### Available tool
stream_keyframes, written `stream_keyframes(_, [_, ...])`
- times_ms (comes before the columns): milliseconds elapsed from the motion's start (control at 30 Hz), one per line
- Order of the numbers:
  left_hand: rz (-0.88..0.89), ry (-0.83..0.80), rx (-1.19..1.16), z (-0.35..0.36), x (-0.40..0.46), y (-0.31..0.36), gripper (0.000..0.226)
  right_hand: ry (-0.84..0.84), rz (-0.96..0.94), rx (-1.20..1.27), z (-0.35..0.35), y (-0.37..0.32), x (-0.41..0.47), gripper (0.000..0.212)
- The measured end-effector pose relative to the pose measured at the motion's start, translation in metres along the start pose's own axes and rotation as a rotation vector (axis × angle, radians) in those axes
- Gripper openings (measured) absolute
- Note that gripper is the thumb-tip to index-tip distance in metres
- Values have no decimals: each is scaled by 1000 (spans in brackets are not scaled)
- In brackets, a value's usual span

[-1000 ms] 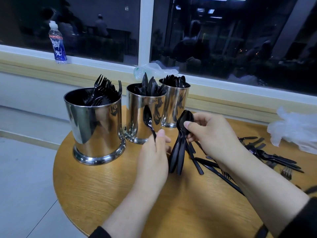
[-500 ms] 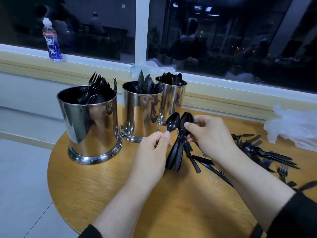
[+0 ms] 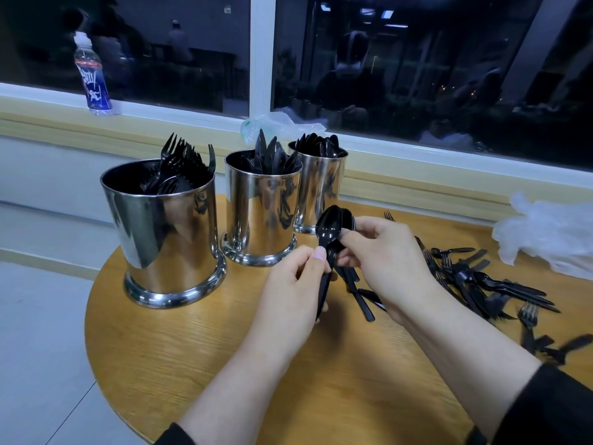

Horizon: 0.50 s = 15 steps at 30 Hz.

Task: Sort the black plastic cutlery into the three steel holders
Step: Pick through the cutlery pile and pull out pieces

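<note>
While right hand (image 3: 382, 255) grips the spoon bundle (image 3: 346, 220), left hand (image 3: 295, 284) pinches one spoon (image 3: 327, 232). Both held above table (image 3: 199, 342).

- One head-worn camera looks forward and down, close over the round wooden table (image 3: 199, 354).
- It faces the dark window (image 3: 417, 69) beyond.

Both forearms reaching forward, bare below dark sleeves, wrists nearly meeting. Left hand (image 3: 293, 284) knuckles up, fingers (image 3: 316, 258) curled in a pinch. Right hand (image 3: 385, 258) just beside it, fingers bent inward, thumb tucked toward the left.
</note>
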<state>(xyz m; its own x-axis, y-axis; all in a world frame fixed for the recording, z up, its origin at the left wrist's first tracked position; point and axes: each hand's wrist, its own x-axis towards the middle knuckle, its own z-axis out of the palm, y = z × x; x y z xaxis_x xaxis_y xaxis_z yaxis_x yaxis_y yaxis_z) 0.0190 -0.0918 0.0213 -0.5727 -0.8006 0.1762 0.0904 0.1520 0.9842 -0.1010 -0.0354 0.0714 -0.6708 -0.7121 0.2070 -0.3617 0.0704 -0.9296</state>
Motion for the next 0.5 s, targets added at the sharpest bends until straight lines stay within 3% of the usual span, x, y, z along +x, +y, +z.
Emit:
stream_keyframes(167, [84, 73, 65, 2, 2, -2, 40, -32, 25, 89, 2, 2, -4, 13])
stream_keyframes(500, [187, 115, 185, -3, 4, -6, 28, -27, 38, 145, 9, -1, -4, 11])
